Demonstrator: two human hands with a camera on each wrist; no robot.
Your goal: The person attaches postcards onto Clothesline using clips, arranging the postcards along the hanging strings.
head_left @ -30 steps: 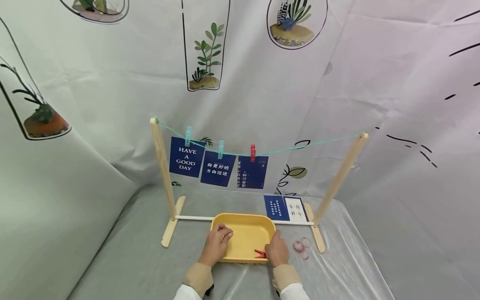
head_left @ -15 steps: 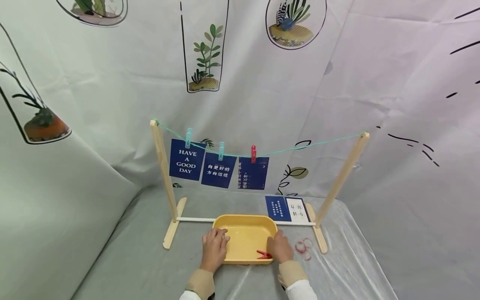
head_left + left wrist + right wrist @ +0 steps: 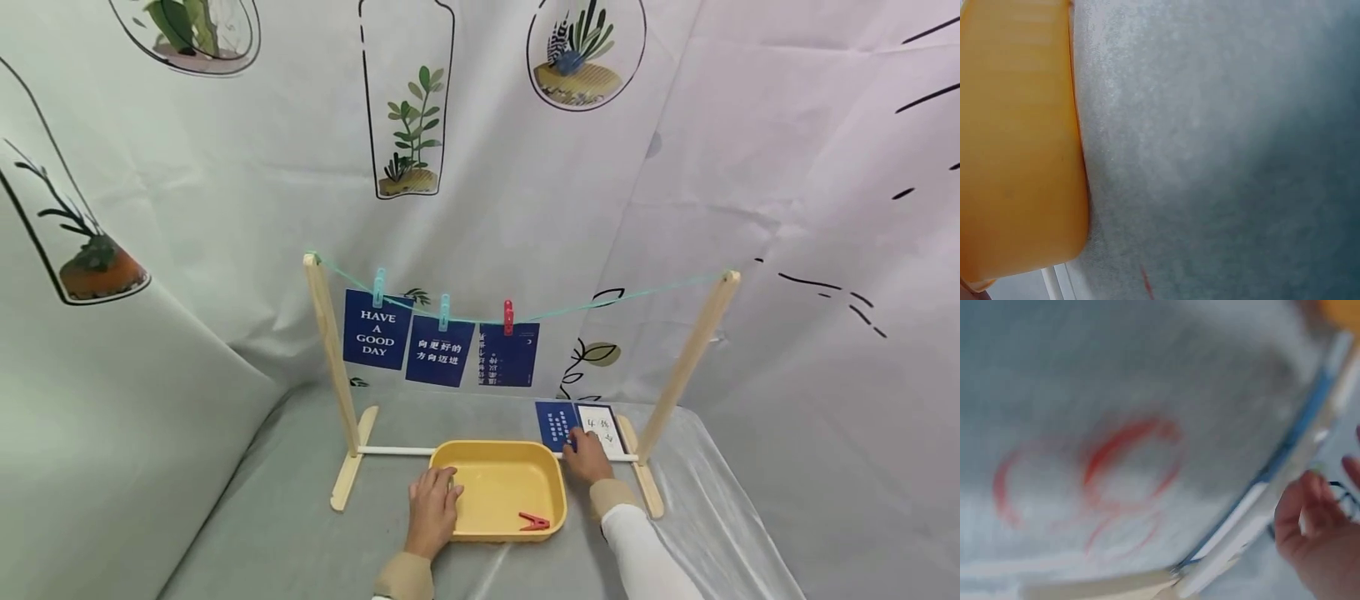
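R hand (image 3: pixel 589 457) curled over navy rect. card (image 3: pixel 551 422), can't tell grip; L hand (image 3: pixel 432 507) rested loose on yellow rect. plastic tray (image 3: pixel 498 483), long axis L–R.

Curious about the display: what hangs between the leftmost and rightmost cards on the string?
One blue card, held by a turquoise peg, as the head view shows.

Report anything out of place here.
Red rings show on the grey cloth near the rack's foot; they look like stains, though blur leaves that uncertain. The two cards under the blue clips hang slightly tilted where the green line slopes.
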